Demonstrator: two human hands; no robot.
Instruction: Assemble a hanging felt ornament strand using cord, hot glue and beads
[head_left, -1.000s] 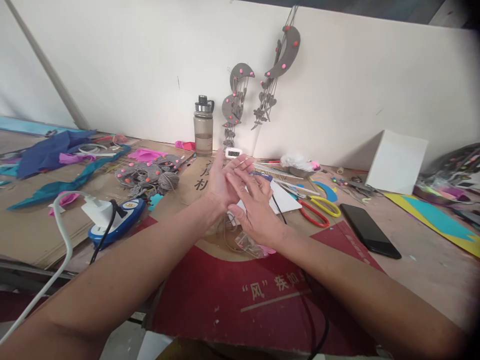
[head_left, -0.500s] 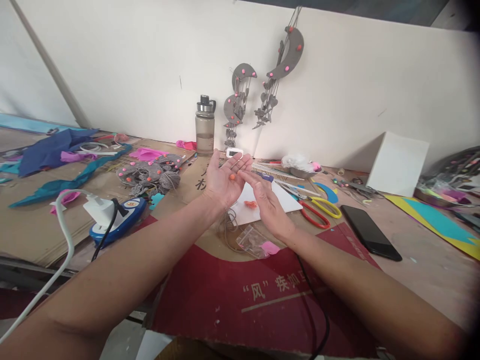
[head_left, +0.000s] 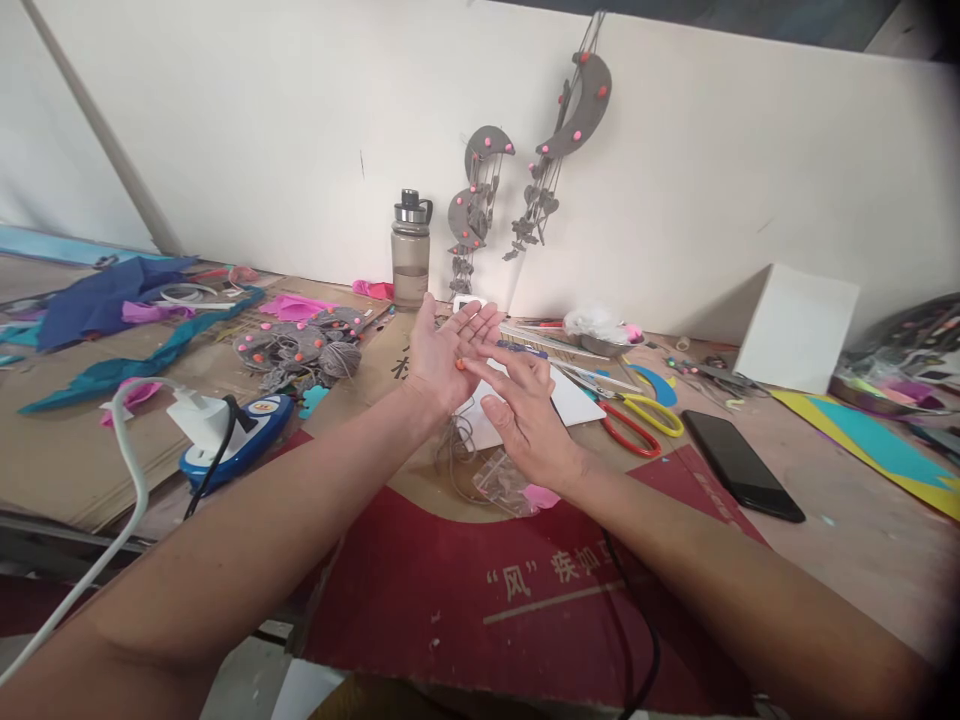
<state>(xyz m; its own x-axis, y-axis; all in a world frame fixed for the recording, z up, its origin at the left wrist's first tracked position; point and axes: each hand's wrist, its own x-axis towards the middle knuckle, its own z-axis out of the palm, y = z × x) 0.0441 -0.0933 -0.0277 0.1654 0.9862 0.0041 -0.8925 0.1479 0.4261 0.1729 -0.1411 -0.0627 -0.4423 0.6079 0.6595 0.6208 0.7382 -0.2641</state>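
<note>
My left hand (head_left: 444, 352) is palm up with its fingers stretched out. A small orange ball (head_left: 460, 365) lies on that palm. My right hand (head_left: 529, 410) reaches in from the right, its index finger extended so that the tip is at the ball, touching or nearly so. The other right fingers are loosely bent and the thumb stands apart. Beneath the hands lies a white sheet (head_left: 574, 395), partly covered by them. Just below are a loop of grey cord (head_left: 448, 455) and a clear zip bag (head_left: 499, 480) beside a pink scrap (head_left: 540, 497).
Scissors with red and yellow handles (head_left: 630, 425) and a black phone (head_left: 742, 465) lie to the right. Behind stands a water bottle (head_left: 410, 250). Grey felt pieces with yarn (head_left: 300, 345) and a blue power strip (head_left: 236, 440) are at left. Grey moon hangings (head_left: 589, 105) hang against the wall.
My right hand has turned from a flat palm over the ball to a pointing index finger. The ball has shifted slightly down and left on my left palm.
</note>
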